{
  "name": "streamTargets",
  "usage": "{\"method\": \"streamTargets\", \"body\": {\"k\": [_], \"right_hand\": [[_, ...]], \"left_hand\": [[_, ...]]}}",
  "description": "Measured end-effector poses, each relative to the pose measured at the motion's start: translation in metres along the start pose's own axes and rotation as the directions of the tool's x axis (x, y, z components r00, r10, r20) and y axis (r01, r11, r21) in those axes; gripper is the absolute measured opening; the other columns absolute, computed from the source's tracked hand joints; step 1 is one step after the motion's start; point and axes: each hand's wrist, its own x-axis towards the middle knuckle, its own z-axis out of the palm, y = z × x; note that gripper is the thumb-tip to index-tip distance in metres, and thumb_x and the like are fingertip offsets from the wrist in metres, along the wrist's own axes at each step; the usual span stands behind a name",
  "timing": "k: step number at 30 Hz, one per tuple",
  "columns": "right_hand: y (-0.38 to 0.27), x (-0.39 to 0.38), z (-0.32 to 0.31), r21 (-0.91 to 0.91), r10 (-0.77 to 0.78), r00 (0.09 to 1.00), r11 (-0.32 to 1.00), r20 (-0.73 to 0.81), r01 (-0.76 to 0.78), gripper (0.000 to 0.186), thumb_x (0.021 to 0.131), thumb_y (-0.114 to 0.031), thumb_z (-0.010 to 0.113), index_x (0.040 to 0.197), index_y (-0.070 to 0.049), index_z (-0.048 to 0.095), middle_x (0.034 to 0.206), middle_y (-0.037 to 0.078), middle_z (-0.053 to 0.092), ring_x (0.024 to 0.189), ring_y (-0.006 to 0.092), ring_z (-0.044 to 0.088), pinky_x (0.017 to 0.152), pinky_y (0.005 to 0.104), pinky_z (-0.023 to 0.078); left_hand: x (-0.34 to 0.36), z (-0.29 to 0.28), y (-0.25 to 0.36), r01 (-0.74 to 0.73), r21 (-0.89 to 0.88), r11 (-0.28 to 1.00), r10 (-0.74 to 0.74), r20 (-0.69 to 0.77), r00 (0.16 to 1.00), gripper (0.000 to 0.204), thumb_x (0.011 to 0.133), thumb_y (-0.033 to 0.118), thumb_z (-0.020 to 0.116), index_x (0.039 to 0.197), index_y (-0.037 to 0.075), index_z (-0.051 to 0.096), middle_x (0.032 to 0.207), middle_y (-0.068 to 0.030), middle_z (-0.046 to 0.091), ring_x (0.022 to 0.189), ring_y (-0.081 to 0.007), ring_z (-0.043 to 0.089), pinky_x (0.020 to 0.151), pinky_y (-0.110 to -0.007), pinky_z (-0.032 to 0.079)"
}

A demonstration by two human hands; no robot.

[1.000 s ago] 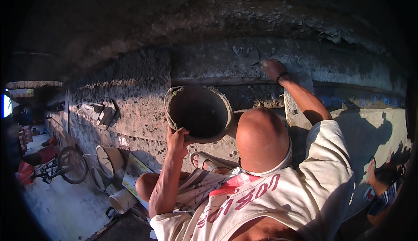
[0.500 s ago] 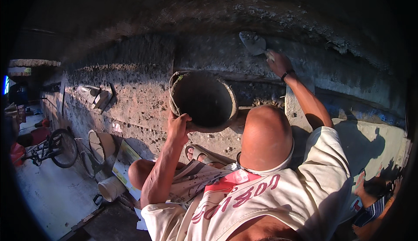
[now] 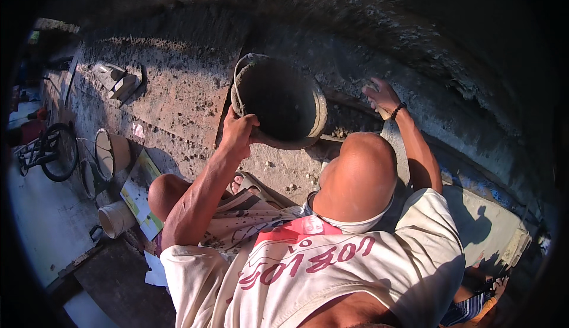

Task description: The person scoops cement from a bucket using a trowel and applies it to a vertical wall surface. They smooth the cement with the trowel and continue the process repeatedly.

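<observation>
My left hand (image 3: 239,131) is closed on the near left rim of a mortar-caked bucket (image 3: 321,114). The bucket is tilted toward me, and its inside is too dark to make out any contents. To the right of it, my right hand (image 3: 384,95) is wrapped round the light handle of a trowel (image 3: 384,114). The trowel's blade points away to the far left and is lost in shadow against the dark, rough cement surface (image 3: 409,85). My knee (image 3: 361,165) is bent up between my two arms.
Plastering tools (image 3: 117,81) lie on the gritty ground (image 3: 184,102) at the left. A bicycle wheel (image 3: 59,152), a tub (image 3: 112,153) and a pale bucket (image 3: 116,219) stand farther left. Another person's hand (image 3: 501,286) shows at the lower right, beside a pale slab (image 3: 474,218).
The trowel has come nearer to me, its blade turned and now in shadow. In the picture, the bucket sits higher, still in my left hand. The whole view has shifted and tilted.
</observation>
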Motion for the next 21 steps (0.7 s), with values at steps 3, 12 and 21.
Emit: {"method": "streamTargets", "body": {"k": [3, 12, 21], "right_hand": [[0.023, 0.018, 0.005, 0.236, 0.17, 0.913, 0.934, 0.37, -0.27, 0.038, 0.091, -0.03, 0.059, 0.115, -0.003, 0.052, 0.073, 0.007, 0.057, 0.052, 0.0129, 0.057, 0.043, 0.0279, 0.049], [0.054, 0.069, -0.036, 0.339, 0.236, 0.951, 0.894, 0.2, -0.294, 0.055, 0.09, -0.034, 0.058, 0.134, -0.007, 0.039, 0.068, 0.007, 0.056, 0.048, 0.0144, 0.053, 0.04, 0.0289, 0.044], [0.023, 0.086, 0.054, 0.448, -0.002, 0.972, 0.888, 0.236, -0.107, 0.039, 0.085, -0.02, 0.059, 0.119, -0.008, 0.045, 0.064, 0.007, 0.053, 0.045, 0.0182, 0.053, 0.039, 0.0341, 0.047]], "left_hand": [[0.002, 0.002, -0.004, -0.014, 0.012, 1.0, 0.014, -0.015, 1.0, 0.055, 0.07, -0.01, 0.049, 0.122, 0.006, 0.041, 0.101, -0.013, 0.052, 0.078, -0.0291, 0.063, 0.057, -0.044, 0.063], [0.001, -0.032, -0.01, 0.006, -0.013, 1.0, -0.008, -0.112, 0.994, 0.064, 0.072, -0.01, 0.049, 0.13, 0.014, 0.04, 0.096, -0.0123, 0.055, 0.072, -0.0276, 0.064, 0.056, -0.044, 0.061], [0.014, -0.03, -0.023, -0.012, 0.082, 0.997, 0.028, -0.202, 0.979, 0.058, 0.068, -0.007, 0.056, 0.122, 0.009, 0.046, 0.1, -0.0118, 0.056, 0.085, -0.0296, 0.062, 0.061, -0.049, 0.059]]}}
